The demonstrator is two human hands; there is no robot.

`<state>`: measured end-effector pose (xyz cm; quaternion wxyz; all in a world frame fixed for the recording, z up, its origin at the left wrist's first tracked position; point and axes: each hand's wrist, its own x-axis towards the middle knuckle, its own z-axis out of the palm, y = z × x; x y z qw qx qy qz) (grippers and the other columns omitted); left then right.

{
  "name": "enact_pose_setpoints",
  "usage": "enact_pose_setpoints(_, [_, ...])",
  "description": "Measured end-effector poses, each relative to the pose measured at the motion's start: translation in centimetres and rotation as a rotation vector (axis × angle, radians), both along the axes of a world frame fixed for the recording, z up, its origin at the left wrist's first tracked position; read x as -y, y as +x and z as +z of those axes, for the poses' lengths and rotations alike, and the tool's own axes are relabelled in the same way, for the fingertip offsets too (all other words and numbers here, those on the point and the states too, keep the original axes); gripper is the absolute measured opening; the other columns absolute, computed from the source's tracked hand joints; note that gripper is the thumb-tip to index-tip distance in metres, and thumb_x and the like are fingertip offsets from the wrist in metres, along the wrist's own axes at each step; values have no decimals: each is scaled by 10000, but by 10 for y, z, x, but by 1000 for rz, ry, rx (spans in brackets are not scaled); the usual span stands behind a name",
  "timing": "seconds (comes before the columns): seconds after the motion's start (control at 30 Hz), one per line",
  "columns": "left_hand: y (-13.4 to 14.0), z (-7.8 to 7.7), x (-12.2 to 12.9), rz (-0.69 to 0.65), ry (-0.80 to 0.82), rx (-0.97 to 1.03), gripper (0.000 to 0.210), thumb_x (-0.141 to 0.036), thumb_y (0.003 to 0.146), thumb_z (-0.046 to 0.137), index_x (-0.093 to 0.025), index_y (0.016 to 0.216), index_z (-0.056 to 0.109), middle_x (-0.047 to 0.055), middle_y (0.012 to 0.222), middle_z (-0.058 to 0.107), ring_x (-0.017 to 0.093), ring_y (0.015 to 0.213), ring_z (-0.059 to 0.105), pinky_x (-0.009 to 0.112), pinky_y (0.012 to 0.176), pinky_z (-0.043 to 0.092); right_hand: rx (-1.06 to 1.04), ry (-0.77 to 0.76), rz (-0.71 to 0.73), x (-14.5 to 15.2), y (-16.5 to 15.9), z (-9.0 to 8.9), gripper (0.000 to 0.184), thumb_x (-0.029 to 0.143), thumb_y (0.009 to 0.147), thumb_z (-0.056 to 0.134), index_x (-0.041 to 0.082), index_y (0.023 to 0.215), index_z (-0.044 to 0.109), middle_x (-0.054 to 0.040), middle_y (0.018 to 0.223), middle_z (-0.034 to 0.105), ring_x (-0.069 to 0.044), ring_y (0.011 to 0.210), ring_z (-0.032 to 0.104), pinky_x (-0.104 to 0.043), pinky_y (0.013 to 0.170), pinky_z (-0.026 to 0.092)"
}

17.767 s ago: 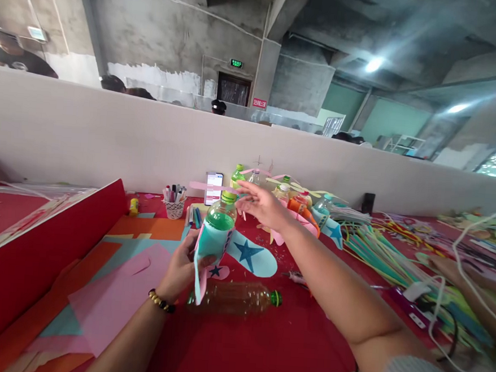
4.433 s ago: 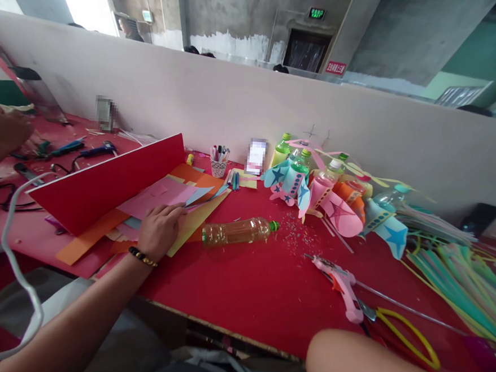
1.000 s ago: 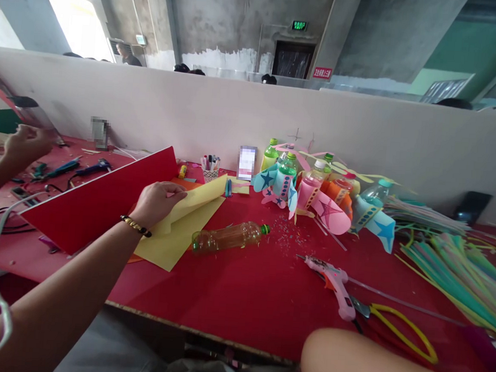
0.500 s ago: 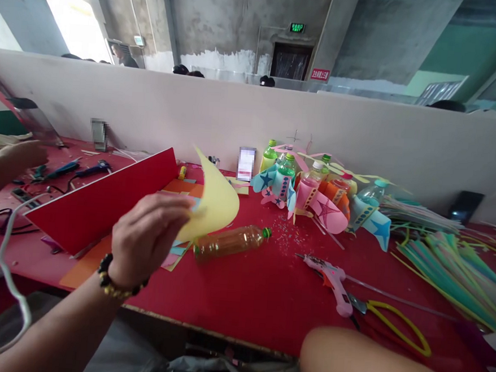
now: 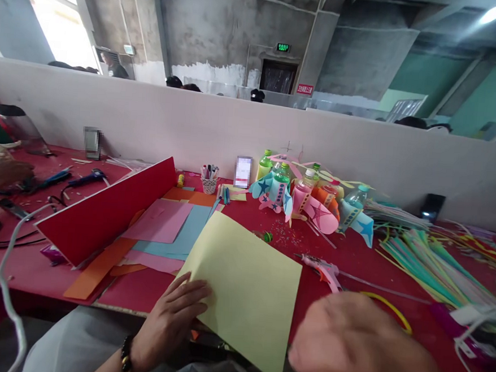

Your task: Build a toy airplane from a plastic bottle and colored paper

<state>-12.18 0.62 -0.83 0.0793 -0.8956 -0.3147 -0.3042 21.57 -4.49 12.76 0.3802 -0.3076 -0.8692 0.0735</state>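
Note:
My left hand (image 5: 174,320), wearing a beaded bracelet, grips the left edge of a pale yellow sheet of paper (image 5: 249,288), its fingers lying over the top face. Tilted over the table's front edge, the sheet bends upward near its far left corner. My right hand (image 5: 359,347) is close to the camera, beside the sheet's right edge; motion blurs its curled fingers, and whether it holds anything is unclear. Behind the sheet, only the green cap (image 5: 267,236) end of a plastic bottle shows. A pink glue gun (image 5: 325,271) lies beyond my right hand, which partly covers a yellow-handled tool (image 5: 392,312).
Pink, blue and orange paper sheets (image 5: 160,220) lie left, beside a standing red board (image 5: 114,213). A pen cup (image 5: 209,180), a phone (image 5: 243,172) and several decorated bottle planes (image 5: 310,196) line the back. Colored strips (image 5: 433,272) lie right. Another person's hand (image 5: 4,174) is far left.
The yellow sheet has come down and toward me with my left hand, now covering most of the bottle. My right hand has entered view at lower right. The camera view has shifted slightly.

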Motion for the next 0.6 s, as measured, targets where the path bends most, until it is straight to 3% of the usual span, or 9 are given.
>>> enact_pose_setpoints(0.1, [-7, -11, -3, 4, 25, 6, 307, -59, 861, 519, -210, 1105, 627, 43, 1249, 653, 206, 1306, 474, 479, 1175, 228, -97, 47, 100, -23, -15, -6, 252, 462, 916, 558, 225, 951, 639, -67, 830, 695, -205, 801, 659, -356, 785, 514])
enact_pose_setpoints(0.2, [-8, -16, -4, -4, 18, 20, 345, -56, 858, 515, -219, 1143, 621, 40, 1269, 642, 222, 1331, 448, 507, 1166, 235, -55, -105, -23, -33, -16, -46, 229, 388, 874, 647, 190, 990, 640, -89, 947, 704, -213, 909, 655, -332, 817, 518])
enact_pose_setpoints(0.33, [-5, -17, -5, 10, 13, 37, 369, -47, 860, 496, -217, 1167, 610, 39, 1278, 636, 227, 1348, 427, 519, 1164, 231, 147, -211, -108, -23, -7, -102, 597, 566, 799, 671, 155, 1225, 597, -166, 1308, 582, -314, 1254, 496, -491, 1061, 386])
enact_pose_setpoints(0.43, [-6, -16, -4, 29, 22, 55, 363, -48, 858, 497, -210, 1161, 610, 45, 1276, 637, 238, 1348, 425, 540, 1156, 233, 318, -306, -118, -10, -7, -122, 805, 632, 738, 689, 195, 1382, 483, -140, 1446, 460, -338, 1354, 380, -563, 1119, 281])
enact_pose_setpoints(0.6, [-17, -9, 1, 81, 51, 89, 340, -65, 861, 501, -221, 1132, 633, 45, 1220, 670, 233, 1261, 519, 542, 1149, 236, 278, -270, -196, -2, -10, -137, 434, 355, 893, 626, 206, 1296, 574, -111, 1388, 534, -281, 1335, 425, -522, 1113, 308])
